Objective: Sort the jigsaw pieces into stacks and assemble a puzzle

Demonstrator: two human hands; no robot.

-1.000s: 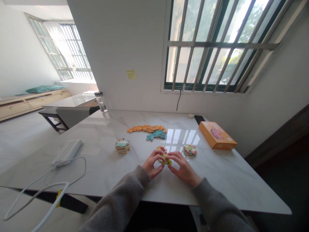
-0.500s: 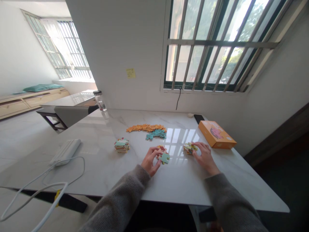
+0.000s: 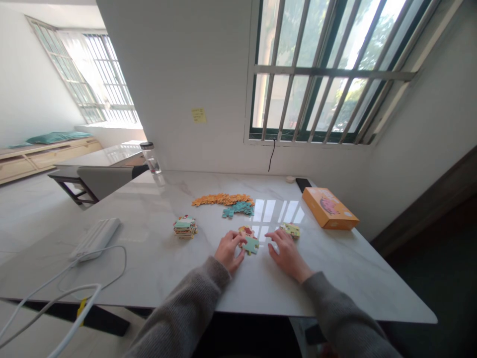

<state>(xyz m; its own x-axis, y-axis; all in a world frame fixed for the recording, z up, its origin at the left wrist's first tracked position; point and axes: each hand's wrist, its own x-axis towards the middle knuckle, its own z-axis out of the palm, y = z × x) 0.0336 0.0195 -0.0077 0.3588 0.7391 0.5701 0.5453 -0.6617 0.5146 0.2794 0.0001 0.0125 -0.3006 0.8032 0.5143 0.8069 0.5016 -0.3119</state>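
My left hand holds the left side of some puzzle pieces, a light green one overlapping a red and cream one. My right hand is open, its fingers apart with nothing between them, just in front of a small pile of yellow-green puzzle pieces. To the left stands a taller stack of puzzle pieces. Farther back, orange pieces are heaped in a long row, with teal pieces at their front right.
An orange box and a black phone lie at the back right of the white table. A clear bottle stands at the back left. A white power strip with cables lies at the left.
My right hand has let go of the yellow-green pile and moved left, towards my left hand. My left hand stays at the light green piece. The view has shifted slightly.
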